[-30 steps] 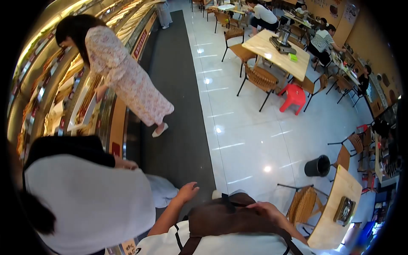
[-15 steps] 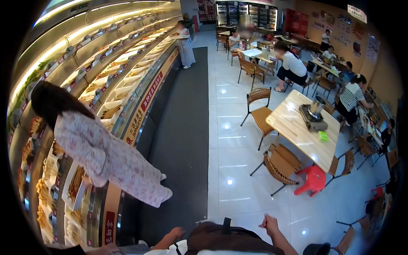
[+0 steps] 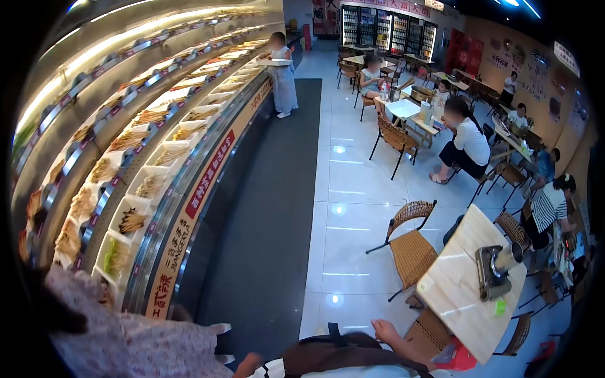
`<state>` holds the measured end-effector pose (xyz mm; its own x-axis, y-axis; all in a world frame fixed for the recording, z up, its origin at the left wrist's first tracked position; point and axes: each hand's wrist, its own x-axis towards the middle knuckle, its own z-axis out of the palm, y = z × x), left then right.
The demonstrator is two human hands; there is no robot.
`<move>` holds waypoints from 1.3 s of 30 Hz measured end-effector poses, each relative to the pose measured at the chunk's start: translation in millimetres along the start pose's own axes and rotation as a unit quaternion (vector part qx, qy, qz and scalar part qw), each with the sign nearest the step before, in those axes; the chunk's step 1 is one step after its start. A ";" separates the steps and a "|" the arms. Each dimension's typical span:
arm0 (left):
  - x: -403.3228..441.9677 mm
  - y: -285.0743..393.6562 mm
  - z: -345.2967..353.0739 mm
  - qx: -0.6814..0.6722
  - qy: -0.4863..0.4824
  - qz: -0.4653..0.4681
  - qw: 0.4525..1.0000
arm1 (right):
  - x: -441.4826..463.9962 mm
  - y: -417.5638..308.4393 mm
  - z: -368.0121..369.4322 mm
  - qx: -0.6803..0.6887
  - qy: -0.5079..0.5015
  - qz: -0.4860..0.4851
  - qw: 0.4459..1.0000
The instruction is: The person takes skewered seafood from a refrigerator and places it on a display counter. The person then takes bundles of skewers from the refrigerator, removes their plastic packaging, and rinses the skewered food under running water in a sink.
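Note:
My right hand (image 3: 386,331) swings in front of me at the bottom centre, its fingers loosely curled with nothing visible in them. It is nearest to a woven-seat chair (image 3: 432,334) beside a wooden table. My left hand (image 3: 248,365) shows only partly at the bottom edge, over the dark floor mat (image 3: 268,208); its fingers are too hidden to read. A dark brown bag (image 3: 334,354) lies against my front between the two hands. Neither hand touches the table or the counter.
A long refrigerated counter (image 3: 208,170) with trays of skewers runs along the left. A person in a floral dress (image 3: 135,340) stands close at lower left; another holds a white tray (image 3: 273,62) ahead. The wooden table (image 3: 463,271) bears a portable stove (image 3: 491,271). Seated people are further right.
I have moved forward along the aisle. The person in the floral dress has slipped to the lower left, and the wooden table is nearer. Both my hands have shifted in their swing.

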<state>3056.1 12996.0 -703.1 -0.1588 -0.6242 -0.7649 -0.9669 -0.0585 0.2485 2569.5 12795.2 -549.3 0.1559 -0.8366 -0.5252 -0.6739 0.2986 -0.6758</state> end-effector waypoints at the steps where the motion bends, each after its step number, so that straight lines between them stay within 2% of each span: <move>1: 44.6 1.1 -46.4 0.045 0.017 0.033 0.998 | 8.1 11.3 -13.9 -0.121 0.065 -0.114 0.984; 2: 66.1 21.0 -120.3 -0.158 0.109 -0.045 0.980 | 23.6 36.6 -25.2 -0.204 0.055 -0.144 0.967; 3: 80.7 49.3 -193.6 -0.319 0.194 -0.107 0.922 | 40.1 60.4 -36.6 -0.283 0.044 -0.173 0.943; 4: 91.7 79.2 -287.5 -0.350 0.189 -0.085 0.914 | 57.8 73.1 -54.5 -0.251 0.035 -0.101 0.962; 5: 157.0 59.7 -314.8 -0.278 0.239 -0.046 0.929 | 76.0 76.8 -65.9 -0.220 0.025 -0.028 0.975; 6: 176.7 74.9 -378.5 -0.302 0.241 -0.060 0.921 | 105.7 70.0 -76.2 -0.215 0.020 -0.019 0.976; 7: 213.2 73.5 -420.7 -0.316 0.265 -0.039 0.910 | 134.9 62.5 -91.9 -0.113 0.039 0.088 0.989; 8: 237.4 77.9 -474.3 -0.333 0.292 -0.027 0.896 | 159.5 53.5 -105.1 -0.014 0.058 0.197 0.979; 10: 280.6 89.2 -529.8 -0.366 0.311 -0.024 0.877 | 240.0 33.9 -125.5 0.065 0.144 0.169 0.973; 11: 299.6 88.1 -546.5 -0.402 0.342 -0.048 0.848 | 286.7 4.4 -148.1 -0.051 0.163 0.063 0.983; 12: 311.1 80.2 -564.8 -0.425 0.366 -0.074 0.825 | 339.0 -39.6 -166.0 -0.137 0.200 0.053 0.969; 13: 318.4 74.0 -579.7 -0.403 0.325 -0.084 0.852 | 386.4 -82.6 -193.0 -0.037 0.136 0.071 0.987; 14: 326.9 62.5 -588.6 -0.365 0.253 -0.100 0.891 | 443.6 -120.9 -212.2 0.006 0.132 0.043 0.990; 15: 337.0 51.6 -598.9 -0.328 0.185 -0.110 0.920 | 500.4 -151.7 -225.4 -0.067 0.179 -0.006 0.982; 16: 339.7 45.8 -615.9 -0.346 0.146 -0.146 0.915 | 546.6 -213.2 -255.9 0.015 0.132 -0.015 0.991; 17: 342.1 42.3 -635.0 -0.368 0.111 -0.180 0.906 | 593.1 -268.7 -284.5 -0.026 0.108 -0.044 0.993; 19: 360.4 18.7 -652.9 -0.403 0.119 -0.254 0.871 | 684.9 -355.3 -325.5 -0.032 0.086 -0.109 0.990; 20: 373.2 -2.0 -654.9 -0.383 0.127 -0.250 0.880 | 735.5 -385.5 -344.7 -0.045 0.075 -0.130 0.988; 22: 404.6 -43.9 -659.5 -0.247 0.152 -0.151 0.945 | 824.4 -422.8 -368.9 -0.052 0.059 -0.148 0.986; 23: 426.4 -60.4 -678.5 -0.194 0.165 -0.119 0.960 | 867.6 -430.5 -383.7 -0.021 0.067 -0.161 0.984; 24: 454.2 -72.0 -708.8 -0.196 0.125 -0.133 0.963 | 911.8 -435.9 -396.2 0.012 0.081 -0.175 0.981; 26: 543.3 -106.1 -793.0 -0.199 0.043 -0.175 0.963 | 975.8 -415.5 -410.4 0.117 0.135 -0.065 0.982; 27: 597.1 -118.6 -842.5 -0.188 0.019 -0.180 0.965 | 1006.8 -357.2 -420.0 0.061 0.127 0.088 0.986; 28: 651.9 -136.7 -896.1 -0.190 0.036 -0.182 0.964 | 1026.3 -308.6 -423.7 -0.252 0.047 -0.069 0.964; 29: 705.1 -149.7 -948.9 -0.244 0.099 -0.184 0.947 | 1024.4 -300.4 -427.9 -0.311 -0.009 -0.073 0.947; 30: 724.4 -112.3 -1054.4 -0.278 0.204 -0.246 0.906 | 1029.6 -285.1 -429.0 -0.407 -0.109 -0.067 0.904; 31: 739.7 -84.9 -1133.5 -0.312 0.321 -0.181 0.876 | 1017.0 -299.9 -434.9 -0.414 -0.159 -0.047 0.895; 32: 775.8 -68.7 -1212.4 -0.338 0.324 -0.170 0.867 | 1021.4 -304.4 -448.7 -0.402 -0.182 -0.049 0.896; 33: 799.8 -51.2 -1281.7 -0.360 0.342 -0.110 0.861 | 1033.2 -303.1 -451.3 -0.394 -0.241 0.022 0.887; 35: 876.7 -43.0 -1375.1 -0.394 0.372 -0.003 0.840 | 1061.5 -286.6 -461.1 -0.311 -0.202 0.090 0.925; 37: 916.0 -18.0 -1468.3 -0.403 0.352 -0.012 0.845 | 1138.5 -299.1 -481.9 -0.277 -0.193 0.121 0.933; 39: 977.1 -21.7 -1507.8 -0.394 0.383 -0.004 0.835 | 1251.6 -327.2 -506.6 -0.279 -0.186 0.090 0.938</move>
<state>3223.3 11212.7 -559.9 0.3126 -0.9193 -0.2392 -0.4868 -0.3713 0.7906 2619.3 11417.7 -723.5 0.1753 -0.5460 -0.8193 -0.9703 0.0453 -0.2378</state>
